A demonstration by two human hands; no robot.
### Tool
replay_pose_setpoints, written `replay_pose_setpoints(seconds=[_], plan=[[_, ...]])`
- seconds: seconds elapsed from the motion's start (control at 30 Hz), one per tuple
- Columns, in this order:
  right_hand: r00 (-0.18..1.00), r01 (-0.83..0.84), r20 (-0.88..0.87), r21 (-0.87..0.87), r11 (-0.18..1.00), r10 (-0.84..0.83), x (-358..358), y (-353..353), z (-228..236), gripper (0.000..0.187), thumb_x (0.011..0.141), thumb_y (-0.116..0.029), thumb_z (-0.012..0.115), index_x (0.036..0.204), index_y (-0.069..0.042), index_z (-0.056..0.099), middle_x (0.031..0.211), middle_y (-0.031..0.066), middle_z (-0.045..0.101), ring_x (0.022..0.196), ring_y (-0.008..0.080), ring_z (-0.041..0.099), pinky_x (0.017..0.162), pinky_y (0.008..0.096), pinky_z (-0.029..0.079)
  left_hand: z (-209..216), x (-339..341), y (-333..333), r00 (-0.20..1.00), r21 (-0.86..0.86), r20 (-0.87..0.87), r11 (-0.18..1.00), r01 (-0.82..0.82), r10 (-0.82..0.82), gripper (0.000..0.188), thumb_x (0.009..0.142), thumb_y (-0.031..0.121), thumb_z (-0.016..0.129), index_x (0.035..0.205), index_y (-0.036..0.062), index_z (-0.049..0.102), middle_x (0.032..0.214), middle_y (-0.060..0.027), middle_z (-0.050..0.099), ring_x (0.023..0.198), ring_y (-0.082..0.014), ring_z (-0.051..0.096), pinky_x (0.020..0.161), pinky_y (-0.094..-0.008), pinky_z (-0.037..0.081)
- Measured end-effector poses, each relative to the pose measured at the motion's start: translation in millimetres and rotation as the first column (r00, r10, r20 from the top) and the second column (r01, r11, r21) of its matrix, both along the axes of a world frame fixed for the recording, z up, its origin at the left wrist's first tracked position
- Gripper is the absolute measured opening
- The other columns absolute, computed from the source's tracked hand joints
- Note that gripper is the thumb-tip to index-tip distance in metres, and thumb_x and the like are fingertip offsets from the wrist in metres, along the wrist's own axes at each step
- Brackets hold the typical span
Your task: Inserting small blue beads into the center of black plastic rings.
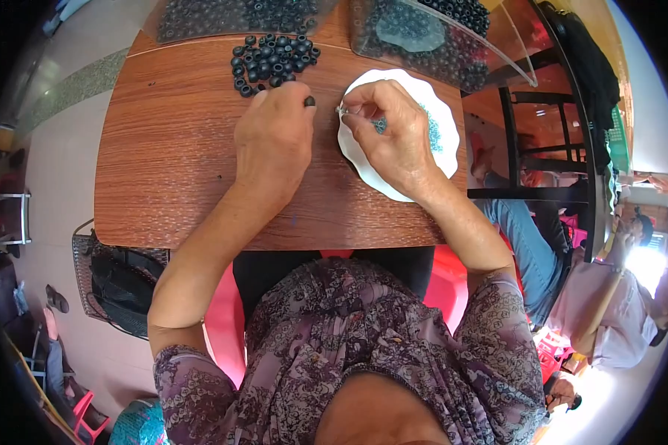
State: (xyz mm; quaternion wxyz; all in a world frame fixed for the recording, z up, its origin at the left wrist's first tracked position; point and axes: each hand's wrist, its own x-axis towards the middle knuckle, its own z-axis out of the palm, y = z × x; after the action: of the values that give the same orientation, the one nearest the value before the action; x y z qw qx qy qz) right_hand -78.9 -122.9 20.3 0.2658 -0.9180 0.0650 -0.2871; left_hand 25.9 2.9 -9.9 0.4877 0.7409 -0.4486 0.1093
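My left hand (pixel 273 137) is closed, with a black bead (pixel 309 101) between thumb and forefinger. To its right, my right hand (pixel 395 133) hovers over a white scalloped plate (pixel 448 130), fingertips pinched together. A tiny clear, shiny piece (pixel 341 110) shows at those fingertips, just past the plate's left rim. Small teal, glassy pieces (pixel 433 135) lie in the plate, partly covered by my right hand. Beyond my left hand, a loose pile of black beads (pixel 274 61) rests on the brown wooden table (pixel 163 163).
Two clear bins of black beads stand at the table's far edge, one on the left (pixel 234 21) and one on the right (pixel 423 48). A black basket (pixel 119 285) sits low at the left. Other people (pixel 608 304) are seated at the right.
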Motion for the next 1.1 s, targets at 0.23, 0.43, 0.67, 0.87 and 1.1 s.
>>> replay_pose_setpoints(seconds=[0.23,0.43,0.67,0.87,1.1], plan=[[1.0,0.022,-0.01,0.116,0.993,-0.021,-2.4,-0.8,-2.6,0.017,0.069,0.005,0.066,0.083,-0.001,0.058,0.072,0.0088,0.056,0.068,0.021,0.056,0.06,0.0322,0.046,-6.0,12.4,-5.0,0.765,0.39,0.603,0.92,-0.035,-0.226,0.006,0.067,0.008,0.055,0.072,0.0042,0.055,0.068,-0.0088,0.054,0.071,-0.0219,0.053,0.056,-0.0315,0.046],[0.998,0.058,-0.041,0.222,0.973,-0.05,-9.5,-5.8,-2.2,0.016,0.07,0.004,0.067,0.082,-0.001,0.059,0.073,0.0078,0.056,0.067,0.0174,0.056,0.06,0.0304,0.045,-2.8,18.8,-17.5,0.753,0.416,0.59,0.909,0.029,-0.293,0.005,0.068,0.008,0.057,0.067,0.0037,0.057,0.066,-0.0095,0.058,0.068,-0.0215,0.057,0.056,-0.0301,0.048],[0.999,0.052,-0.027,0.276,0.96,-0.046,-11.7,-7.4,-1.1,0.012,0.071,0.003,0.066,0.08,-0.002,0.06,0.07,0.0053,0.056,0.068,0.0157,0.054,0.061,0.0294,0.044,0.9,35.3,-23.5,0.808,0.442,0.501,0.895,0.068,-0.309,0.004,0.068,0.005,0.057,0.069,0.0011,0.057,0.07,-0.0133,0.061,0.072,-0.0257,0.06,0.059,-0.0349,0.049],[0.998,0.053,-0.033,0.279,0.959,-0.046,-14.1,-10.5,-2.6,0.01,0.071,0.003,0.065,0.08,-0.002,0.062,0.07,0.0056,0.056,0.069,0.0157,0.053,0.061,0.0291,0.043,13.8,51.6,-14.3,0.954,0.267,0.163,0.942,0.204,-0.253,0.009,0.072,0.006,0.062,0.078,-0.0013,0.059,0.074,-0.0138,0.063,0.072,-0.0228,0.061,0.061,-0.0346,0.048],[0.998,0.034,-0.063,0.523,0.852,-0.001,-10.0,-5.3,-3.5,0.01,0.074,0.002,0.065,0.083,-0.002,0.064,0.078,0.0035,0.062,0.068,0.0092,0.054,0.06,0.0243,0.044,17.8,15.5,6.2,0.591,-0.147,-0.765,0.963,0.225,-0.255,0.011,0.08,0.004,0.063,0.09,0.0017,0.062,0.074,0.0016,0.058,0.07,-0.0048,0.052,0.063,-0.0194,0.042]])
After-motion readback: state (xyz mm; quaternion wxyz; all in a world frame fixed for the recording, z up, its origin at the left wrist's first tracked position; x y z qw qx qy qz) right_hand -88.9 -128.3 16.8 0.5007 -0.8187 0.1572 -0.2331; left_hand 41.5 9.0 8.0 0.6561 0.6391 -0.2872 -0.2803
